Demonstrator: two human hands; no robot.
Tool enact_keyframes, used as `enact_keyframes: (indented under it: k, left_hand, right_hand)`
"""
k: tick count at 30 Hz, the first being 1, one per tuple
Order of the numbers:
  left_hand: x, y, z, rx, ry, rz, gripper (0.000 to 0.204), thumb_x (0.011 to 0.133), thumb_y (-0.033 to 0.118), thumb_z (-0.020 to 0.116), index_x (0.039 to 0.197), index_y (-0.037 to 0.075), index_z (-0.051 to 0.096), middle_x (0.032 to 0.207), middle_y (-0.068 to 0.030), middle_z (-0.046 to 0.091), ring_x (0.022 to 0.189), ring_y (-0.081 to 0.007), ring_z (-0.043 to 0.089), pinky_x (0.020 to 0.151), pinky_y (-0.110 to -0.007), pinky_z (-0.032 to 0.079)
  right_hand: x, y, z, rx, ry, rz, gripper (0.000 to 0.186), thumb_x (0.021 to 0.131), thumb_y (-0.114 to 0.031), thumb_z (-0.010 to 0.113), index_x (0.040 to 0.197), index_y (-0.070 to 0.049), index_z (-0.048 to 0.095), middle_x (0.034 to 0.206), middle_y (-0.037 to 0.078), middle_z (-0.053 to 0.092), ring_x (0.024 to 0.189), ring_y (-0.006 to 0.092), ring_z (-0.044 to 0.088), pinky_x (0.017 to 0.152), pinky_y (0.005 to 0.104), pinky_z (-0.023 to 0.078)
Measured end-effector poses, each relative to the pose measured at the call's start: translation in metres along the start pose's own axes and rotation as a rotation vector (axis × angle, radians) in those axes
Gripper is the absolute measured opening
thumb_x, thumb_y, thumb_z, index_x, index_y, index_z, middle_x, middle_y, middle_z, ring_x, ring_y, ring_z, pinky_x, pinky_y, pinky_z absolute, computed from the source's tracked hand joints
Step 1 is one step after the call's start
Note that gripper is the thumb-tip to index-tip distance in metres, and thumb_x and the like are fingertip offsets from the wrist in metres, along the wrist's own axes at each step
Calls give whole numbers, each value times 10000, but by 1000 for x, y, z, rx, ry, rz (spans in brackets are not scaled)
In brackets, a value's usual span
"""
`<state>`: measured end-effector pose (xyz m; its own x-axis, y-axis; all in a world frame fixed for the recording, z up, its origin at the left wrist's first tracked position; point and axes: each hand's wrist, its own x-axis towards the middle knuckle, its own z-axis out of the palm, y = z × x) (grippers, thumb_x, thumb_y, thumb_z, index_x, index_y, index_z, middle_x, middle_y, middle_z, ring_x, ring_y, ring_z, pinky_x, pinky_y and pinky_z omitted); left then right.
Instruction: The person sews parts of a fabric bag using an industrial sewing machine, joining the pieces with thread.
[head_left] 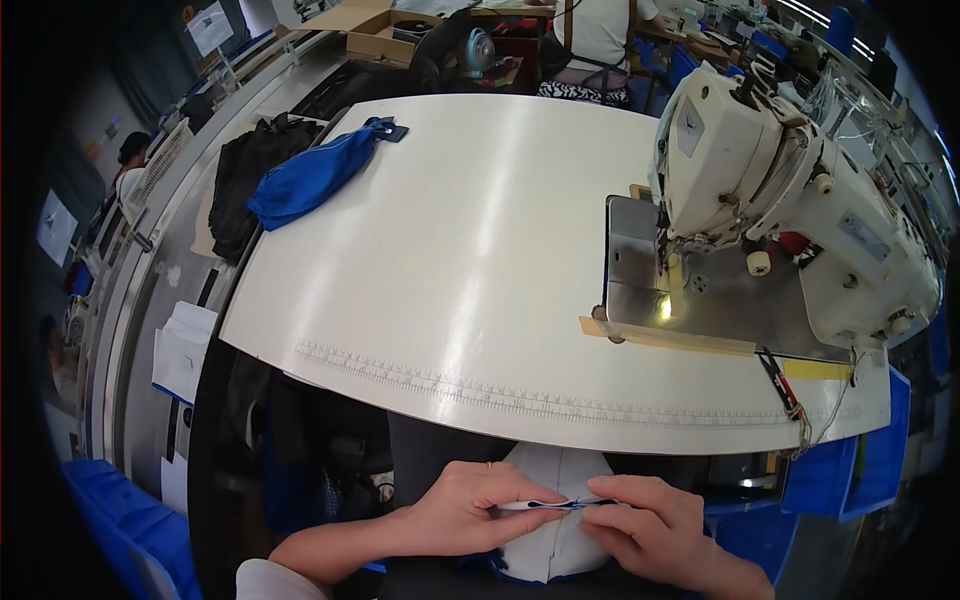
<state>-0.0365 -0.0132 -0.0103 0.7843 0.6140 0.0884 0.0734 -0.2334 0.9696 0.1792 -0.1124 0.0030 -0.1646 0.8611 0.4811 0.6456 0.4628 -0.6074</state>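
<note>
Over my lap, just in front of the table's near edge, both hands pinch a white fabric piece with blue edging. My left hand wears a ring and grips the folded edge between thumb and fingers. Close beside it, my right hand pinches the same edge from the other side. The cloth's folded rim shows dark blue between the hands, and its body hangs below them, a seam running down its middle. Part of the piece lies behind my fingers.
A white sewing machine stands at the right of the white table. Red-handled thread snips lie by its front edge. Blue fabric and black fabric lie at far left. Blue bins sit at lower right. Other people work beyond.
</note>
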Motion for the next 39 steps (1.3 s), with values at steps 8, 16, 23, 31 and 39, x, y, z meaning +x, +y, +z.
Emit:
enact_keyframes:
  k: [8, 16, 23, 31, 39]
  left_hand:
    - [1, -2, 0, 21, -12, 57, 231, 793, -11, 746, 1021, 26, 737, 851, -100, 721, 719, -167, 673, 630, -253, 520]
    - [-3, -3, 5, 16, 34, 70, 253, 786, 3, 747, 1036, 41, 735, 837, -92, 719, 697, -175, 656, 610, -264, 507]
    - [-8, -9, 10, -9, 78, 113, 326, 745, -21, 732, 1062, 54, 729, 841, -86, 715, 686, -192, 646, 609, -275, 506]
    - [-9, -11, 7, 14, 29, 147, 330, 738, -34, 729, 1060, 36, 733, 854, -99, 719, 717, -196, 662, 628, -281, 519]
    - [-9, -12, 8, 36, 33, 212, 323, 752, -4, 735, 1069, 60, 737, 817, -83, 706, 675, -185, 637, 596, -281, 506]
  right_hand:
    - [1, -3, 1, -268, -24, -132, 316, 703, -59, 793, 987, -121, 667, 1029, 69, 658, 855, 226, 686, 672, 268, 576]
    - [-2, -11, 2, -353, -20, -132, 277, 692, -65, 790, 938, -137, 685, 1035, 53, 658, 948, 237, 667, 726, 282, 579]
    - [-16, -10, 3, -319, -10, -81, 259, 666, -25, 788, 876, -151, 702, 1038, 48, 638, 963, 257, 647, 735, 285, 579]
    - [-18, -12, 4, -308, 5, -86, 288, 639, 1, 775, 868, -159, 704, 1062, 57, 624, 938, 251, 645, 729, 279, 575]
    - [-8, -13, 3, -257, 19, -55, 314, 639, -25, 796, 899, -162, 687, 1105, 77, 627, 941, 254, 649, 725, 291, 563]
